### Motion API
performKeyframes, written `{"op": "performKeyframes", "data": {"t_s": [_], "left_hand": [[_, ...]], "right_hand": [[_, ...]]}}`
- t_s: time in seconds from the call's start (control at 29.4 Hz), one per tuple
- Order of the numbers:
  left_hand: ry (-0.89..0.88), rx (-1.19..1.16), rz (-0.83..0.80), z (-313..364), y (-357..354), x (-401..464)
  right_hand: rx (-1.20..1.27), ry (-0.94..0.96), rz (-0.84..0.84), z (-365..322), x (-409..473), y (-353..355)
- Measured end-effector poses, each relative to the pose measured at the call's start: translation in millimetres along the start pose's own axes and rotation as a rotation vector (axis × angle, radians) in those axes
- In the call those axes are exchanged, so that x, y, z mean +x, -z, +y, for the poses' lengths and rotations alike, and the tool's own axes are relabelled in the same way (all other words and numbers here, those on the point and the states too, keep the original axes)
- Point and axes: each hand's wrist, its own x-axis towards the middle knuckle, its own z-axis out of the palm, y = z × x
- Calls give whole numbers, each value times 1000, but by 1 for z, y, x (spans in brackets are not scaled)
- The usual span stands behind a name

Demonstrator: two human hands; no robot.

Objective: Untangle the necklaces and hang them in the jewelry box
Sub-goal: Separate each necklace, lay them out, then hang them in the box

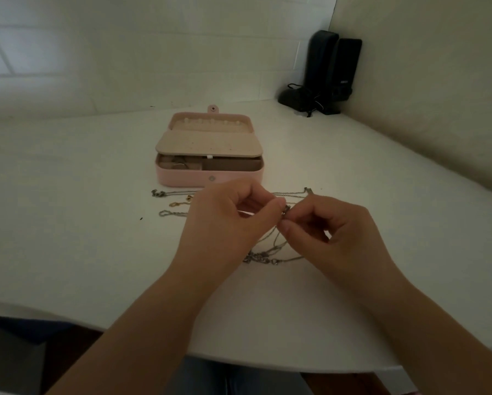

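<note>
Picking: left hand [233, 212] and right hand [333, 226] both pinch the tangled chains [270, 246].
Feel: light, limp, slippery; best gripped near a clasp.

Dim light. White table [68, 166] against a tiled wall. Left hand [227, 220] and right hand [333, 229] met above the table, fingertips pinched together on a knot of silver necklaces [267, 252]; chain strands hung from the pinch to clasps lying on the surface below. More chain ends [170, 203] lay spread to the left, one gold-coloured. Pink jewelry box [210, 178] sat just beyond the hands, lid back, a row of hooks in the lid, beige inner flap raised. Two black speakers [333, 69] stood in the far right corner.
</note>
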Motion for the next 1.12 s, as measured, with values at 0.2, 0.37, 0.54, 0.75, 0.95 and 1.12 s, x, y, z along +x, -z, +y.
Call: {"op": "performKeyframes", "data": {"t_s": [0.2, 0.37, 0.54, 0.75, 0.95, 1.12], "left_hand": [[25, -107, -83, 1, 0, 1], [110, -286, -211, 1, 1, 2], [54, -336, -295, -1, 0, 1], [-35, -255, -239, -3, 1, 1], [-173, -154, -144, 0, 2, 0], [-189, -184, -95, 2, 3, 0]], "right_hand": [[27, -3, 35, 1, 2, 1], [316, -83, 5, 3, 3, 5], [498, -143, -17, 5, 5, 7], [570, -152, -92, 6, 5, 7], [435, -120, -49, 4, 3, 8], [296, -72, 86, -1, 0, 8]]}}
